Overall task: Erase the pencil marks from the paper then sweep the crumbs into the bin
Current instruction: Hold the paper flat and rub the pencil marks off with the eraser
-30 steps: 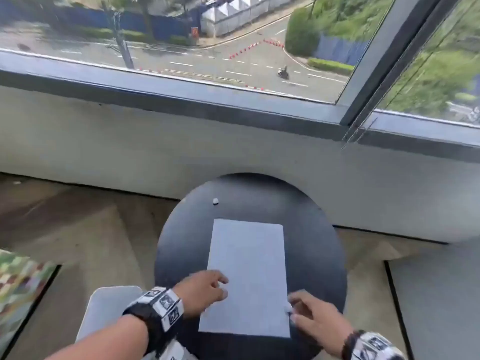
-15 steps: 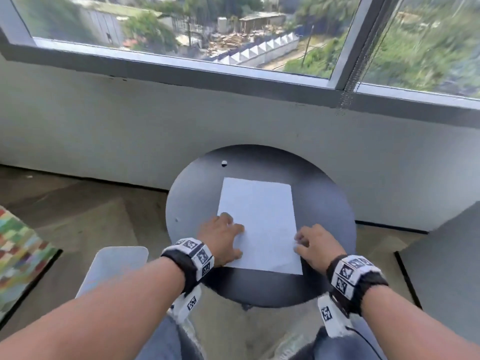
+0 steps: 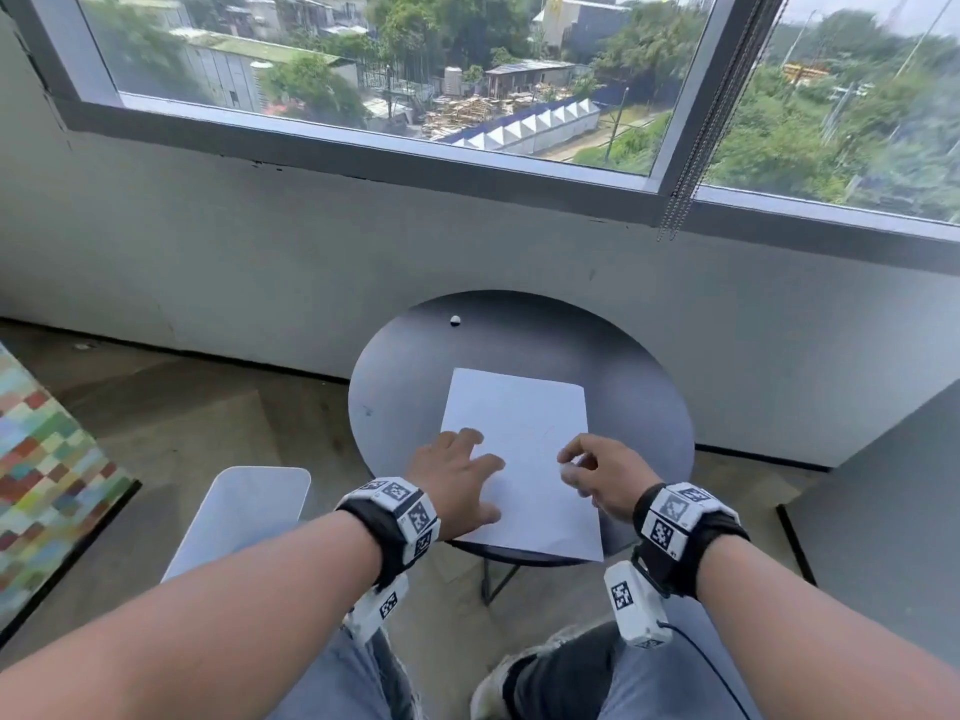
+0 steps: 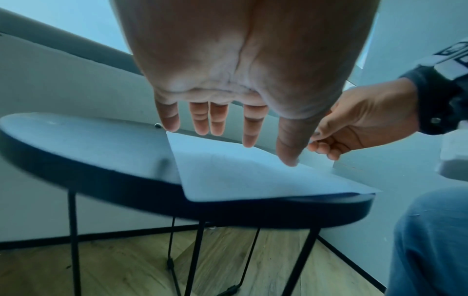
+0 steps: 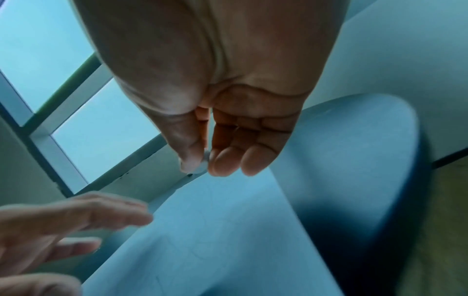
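A white sheet of paper lies on a round black table, its near corner over the table's edge. Faint pencil marks show near its middle. My left hand is spread over the sheet's left side with straight fingers, the thumb tip down on the paper. My right hand hovers above the sheet's right side and pinches a small white eraser between thumb and fingers. The paper lies below it.
A small white lump sits near the table's far edge. A white rounded object, perhaps the bin, stands on the floor left of the table. A grey wall and window run behind. A colourful rug lies far left.
The view has tilted up and pulled back. My left hand has spread flatter on the paper. My right hand has lifted off the sheet's right edge, still pinching the eraser.
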A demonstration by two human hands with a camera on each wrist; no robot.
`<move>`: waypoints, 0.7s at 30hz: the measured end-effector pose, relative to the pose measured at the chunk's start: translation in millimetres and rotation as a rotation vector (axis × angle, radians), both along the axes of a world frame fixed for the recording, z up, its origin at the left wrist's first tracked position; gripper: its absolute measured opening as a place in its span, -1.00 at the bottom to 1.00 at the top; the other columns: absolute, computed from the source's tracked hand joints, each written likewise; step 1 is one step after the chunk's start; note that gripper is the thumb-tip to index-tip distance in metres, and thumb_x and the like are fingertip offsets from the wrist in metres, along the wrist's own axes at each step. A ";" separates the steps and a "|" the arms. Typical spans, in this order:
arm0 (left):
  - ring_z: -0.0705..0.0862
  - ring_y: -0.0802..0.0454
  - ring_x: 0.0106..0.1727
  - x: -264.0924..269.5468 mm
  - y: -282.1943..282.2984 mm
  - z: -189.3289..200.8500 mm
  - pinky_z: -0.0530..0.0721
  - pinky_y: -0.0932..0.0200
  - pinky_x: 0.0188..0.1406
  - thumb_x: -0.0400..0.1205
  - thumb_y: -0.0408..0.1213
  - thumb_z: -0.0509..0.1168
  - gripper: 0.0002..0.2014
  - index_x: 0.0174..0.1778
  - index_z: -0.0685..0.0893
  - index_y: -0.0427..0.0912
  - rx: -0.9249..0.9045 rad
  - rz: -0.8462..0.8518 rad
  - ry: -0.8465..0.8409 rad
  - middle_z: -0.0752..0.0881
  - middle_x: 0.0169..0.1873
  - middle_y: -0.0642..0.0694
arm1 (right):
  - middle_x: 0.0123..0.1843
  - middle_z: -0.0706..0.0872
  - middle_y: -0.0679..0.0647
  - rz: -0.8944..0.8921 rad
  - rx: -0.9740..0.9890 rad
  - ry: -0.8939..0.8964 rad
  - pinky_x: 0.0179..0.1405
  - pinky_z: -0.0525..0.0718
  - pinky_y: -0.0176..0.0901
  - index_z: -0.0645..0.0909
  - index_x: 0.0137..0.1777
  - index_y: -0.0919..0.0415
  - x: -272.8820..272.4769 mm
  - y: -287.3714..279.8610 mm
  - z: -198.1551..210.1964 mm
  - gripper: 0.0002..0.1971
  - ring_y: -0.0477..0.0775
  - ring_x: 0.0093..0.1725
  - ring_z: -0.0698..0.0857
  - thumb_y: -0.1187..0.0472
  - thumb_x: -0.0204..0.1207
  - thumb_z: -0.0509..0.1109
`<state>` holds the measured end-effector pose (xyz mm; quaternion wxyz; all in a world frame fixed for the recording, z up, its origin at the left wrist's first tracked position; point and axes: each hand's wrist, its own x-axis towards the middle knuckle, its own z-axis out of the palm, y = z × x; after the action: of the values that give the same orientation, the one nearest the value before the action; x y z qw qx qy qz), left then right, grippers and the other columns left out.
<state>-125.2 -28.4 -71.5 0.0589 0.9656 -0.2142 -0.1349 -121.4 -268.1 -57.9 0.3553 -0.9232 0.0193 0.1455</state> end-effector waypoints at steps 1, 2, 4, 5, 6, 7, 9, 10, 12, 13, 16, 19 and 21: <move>0.04 -0.13 0.76 5.3 -2.5 -0.1 0.20 -0.12 0.70 0.60 0.28 0.33 -0.23 0.72 0.25 0.22 0.006 -0.020 0.007 0.05 0.77 -0.08 | -0.25 0.73 -0.01 0.014 0.016 0.001 -0.22 0.69 -0.05 0.64 -0.09 -0.05 4.2 3.8 -0.8 -0.94 -0.05 -0.33 0.67 0.12 0.49 0.46; -0.03 -0.13 0.78 11.5 -5.3 -1.1 0.13 -0.17 0.73 0.55 0.34 0.35 -0.15 0.73 0.19 0.23 0.021 -0.042 0.022 -0.01 0.79 -0.08 | -0.24 0.72 -0.03 0.018 0.015 -0.002 -0.18 0.69 -0.03 0.64 -0.09 -0.06 8.8 7.6 -2.5 -0.93 -0.06 -0.34 0.65 0.11 0.48 0.46; -0.18 -0.13 0.80 23.4 -9.3 -4.4 -0.01 -0.31 0.74 0.45 0.45 0.38 0.01 0.76 0.05 0.28 0.069 -0.067 0.077 -0.15 0.80 -0.06 | -0.22 0.70 -0.06 0.027 -0.016 -0.014 -0.14 0.68 -0.06 0.59 -0.10 -0.03 19.8 16.4 -5.0 -0.90 -0.05 -0.33 0.61 0.09 0.46 0.47; -0.24 -0.14 0.80 28.2 -9.9 -7.2 -0.07 -0.36 0.74 0.40 0.49 0.38 0.07 0.76 -0.01 0.30 0.091 -0.071 0.117 -0.21 0.80 -0.05 | -0.21 0.69 -0.07 0.051 -0.048 -0.010 -0.12 0.68 -0.07 0.57 -0.11 -0.01 25.7 20.6 -6.1 -0.90 -0.03 -0.30 0.61 0.08 0.48 0.45; -0.28 -0.14 0.79 31.8 -9.7 -11.1 -0.11 -0.39 0.73 0.37 0.53 0.37 0.12 0.75 -0.06 0.32 0.110 -0.077 0.152 -0.25 0.80 -0.04 | -0.19 0.68 -0.07 0.088 -0.094 0.008 -0.10 0.68 -0.06 0.56 -0.10 0.00 30.4 24.4 -7.1 -0.91 0.01 -0.25 0.63 0.07 0.51 0.43; -0.31 -0.15 0.79 33.8 -8.8 -15.1 -0.13 -0.41 0.72 0.34 0.57 0.36 0.15 0.75 -0.11 0.33 0.127 -0.086 0.170 -0.28 0.79 -0.05 | -0.15 0.69 -0.05 0.132 -0.146 0.037 -0.07 0.69 -0.05 0.54 -0.07 0.01 33.9 27.8 -8.3 -0.91 0.04 -0.17 0.65 0.06 0.54 0.39; -0.34 -0.17 0.78 35.5 -6.5 -22.5 -0.13 -0.42 0.70 0.31 0.61 0.33 0.20 0.74 -0.18 0.32 0.158 -0.110 0.165 -0.32 0.78 -0.06 | -0.01 0.70 0.04 0.210 -0.246 0.100 -0.01 0.68 -0.03 0.50 0.04 0.02 38.2 32.6 -11.1 -0.88 0.13 -0.03 0.68 0.03 0.60 0.30; -0.35 -0.18 0.78 35.4 -5.6 -25.7 -0.13 -0.42 0.70 0.31 0.62 0.32 0.21 0.75 -0.20 0.32 0.163 -0.115 0.157 -0.33 0.78 -0.07 | 0.04 0.70 0.08 0.235 -0.285 0.121 0.00 0.66 -0.03 0.49 0.08 0.03 39.1 34.4 -12.3 -0.87 0.16 0.00 0.67 0.03 0.62 0.27; -0.35 -0.19 0.78 36.5 -5.6 -27.9 -0.13 -0.43 0.69 0.30 0.64 0.30 0.22 0.75 -0.23 0.31 0.167 -0.118 0.150 -0.35 0.78 -0.08 | 0.08 0.70 0.11 0.247 -0.325 0.119 0.00 0.65 -0.04 0.48 0.11 0.06 39.8 37.2 -11.5 -0.86 0.19 0.03 0.66 0.05 0.64 0.24; -0.35 -0.19 0.78 37.3 -6.5 -28.2 -0.13 -0.46 0.69 0.29 0.65 0.29 0.23 0.75 -0.24 0.31 0.172 -0.120 0.154 -0.36 0.77 -0.08 | 0.08 0.69 0.12 0.245 -0.332 0.104 0.01 0.64 -0.03 0.48 0.11 0.07 38.5 38.0 -10.3 -0.86 0.19 0.04 0.65 0.06 0.65 0.23; -0.38 -0.19 0.77 38.8 -8.4 -27.7 -0.14 -0.53 0.66 0.30 0.65 0.29 0.25 0.75 -0.28 0.28 0.188 -0.121 0.180 -0.40 0.76 -0.08 | -0.01 0.66 0.08 0.281 -0.321 0.081 -0.01 0.63 0.02 0.44 0.04 0.07 25.1 42.2 -10.3 -0.90 0.19 -0.02 0.62 0.07 0.65 0.22; -0.40 -0.20 0.76 38.1 -9.2 -28.7 -0.14 -0.56 0.65 0.32 0.65 0.27 0.24 0.74 -0.32 0.27 0.193 -0.123 0.187 -0.43 0.75 -0.10 | -0.11 0.64 0.06 0.438 -0.314 0.097 -0.08 0.62 0.02 0.40 0.00 0.02 -3.2 49.9 -12.4 -0.92 0.18 -0.10 0.60 0.06 0.66 0.21; -0.42 -0.21 0.76 38.2 -9.3 -28.4 -0.14 -0.58 0.64 0.34 0.65 0.26 0.24 0.74 -0.34 0.27 0.197 -0.125 0.198 -0.44 0.75 -0.11 | -0.09 0.68 0.10 0.504 -0.334 0.090 -0.09 0.63 0.04 0.41 -0.01 0.01 -8.5 52.5 -10.9 -0.93 0.19 -0.10 0.62 0.05 0.67 0.20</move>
<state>-87.0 -37.8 -99.9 -0.0238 0.9335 -0.2529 -0.2531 -129.9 -215.7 -68.8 0.1500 -0.9372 -0.1711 0.2644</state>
